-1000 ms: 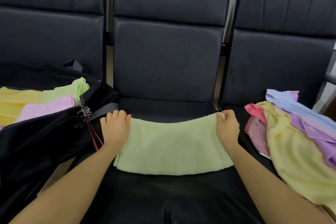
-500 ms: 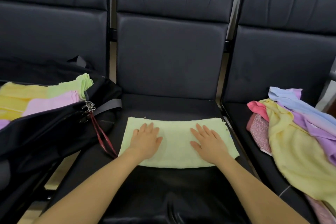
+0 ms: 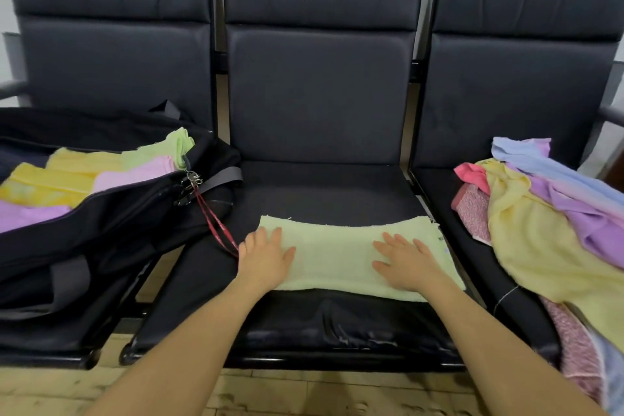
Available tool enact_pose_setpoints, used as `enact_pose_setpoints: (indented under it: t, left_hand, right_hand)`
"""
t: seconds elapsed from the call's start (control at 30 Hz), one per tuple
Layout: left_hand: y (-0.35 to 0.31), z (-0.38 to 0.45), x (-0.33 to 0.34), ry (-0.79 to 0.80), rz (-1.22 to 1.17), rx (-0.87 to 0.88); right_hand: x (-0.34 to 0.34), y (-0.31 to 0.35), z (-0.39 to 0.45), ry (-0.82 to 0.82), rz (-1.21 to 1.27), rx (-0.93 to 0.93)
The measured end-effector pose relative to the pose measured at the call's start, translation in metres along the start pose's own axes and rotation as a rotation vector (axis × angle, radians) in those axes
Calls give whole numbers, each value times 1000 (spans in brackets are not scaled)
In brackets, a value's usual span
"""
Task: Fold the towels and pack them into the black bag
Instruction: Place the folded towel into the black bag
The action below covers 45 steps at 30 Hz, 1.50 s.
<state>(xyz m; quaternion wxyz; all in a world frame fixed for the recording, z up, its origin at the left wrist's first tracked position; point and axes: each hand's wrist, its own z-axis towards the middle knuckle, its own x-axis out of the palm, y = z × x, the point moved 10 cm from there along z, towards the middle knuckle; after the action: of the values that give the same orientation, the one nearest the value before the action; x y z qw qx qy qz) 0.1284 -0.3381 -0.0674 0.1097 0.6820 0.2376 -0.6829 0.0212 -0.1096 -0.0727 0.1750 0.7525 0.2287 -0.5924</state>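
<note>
Towel, pale green (image 3: 337, 253), is lying folded across the front half of the middle seat (image 3: 320, 189), its right edge reaching the seat's right rim. Your left hand (image 3: 265, 257) is pressing flat on its left end, fingers spread; your right hand (image 3: 403, 260) is pressing flat near its right end. Bare seat is showing behind the far edge. Just left, the black bag (image 3: 111, 230) is gaping open with folded towels (image 3: 84, 176) inside; loose towels (image 3: 540, 230) are piling on the right seat.

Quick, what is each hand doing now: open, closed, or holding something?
Left hand: open, flat on the green towel.
Right hand: open, flat on the same towel.
</note>
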Motion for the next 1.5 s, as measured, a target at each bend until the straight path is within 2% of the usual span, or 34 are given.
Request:
enact_pose_setpoints:
  t: [0.07,0.17,0.33,0.47,0.6,0.67,0.8,0.9,0.97,1.07,1.17,1.37,1.43,1.5]
  left_hand:
    - [13,-3,-10,-108,46,-83]
    - [17,0,-10,-177,77,-89]
    - [23,10,-9,-201,16,-171]
    - [17,13,-20,-260,-62,-84]
    - [22,4,-56,-379,-500,4]
    - [25,-3,-71,-409,-643,27]
    - [21,-14,-94,-478,-562,103]
    - [18,-20,-105,-527,-522,120]
    - [11,-21,-107,-519,-560,110]
    - [-15,-20,-99,-456,-639,108]
    - [-51,-17,-88,-387,-696,115]
    - [-96,-9,-65,-362,-910,30]
    - [-117,-1,-50,-230,-1020,62]
    - [-141,4,-33,-33,-988,170]
  right_hand:
    - [-10,2,-3,-66,23,-3]
    - [-16,12,-4,-138,55,-33]
    - [-4,27,1,-104,62,-144]
    - [9,31,7,2,24,-194]
    - [20,50,20,52,16,-206]
    - [24,69,29,71,78,-215]
    - [28,113,40,103,237,-260]
    - [20,121,39,62,335,-274]
    - [6,108,34,-22,347,-243]
    - [-12,68,20,-180,152,-140]
    - [-17,33,6,-221,109,-62]
    - [-30,-16,-7,-308,516,109]
    - [-31,-21,-11,-331,586,119]
    - [-32,-21,-13,-352,634,127]
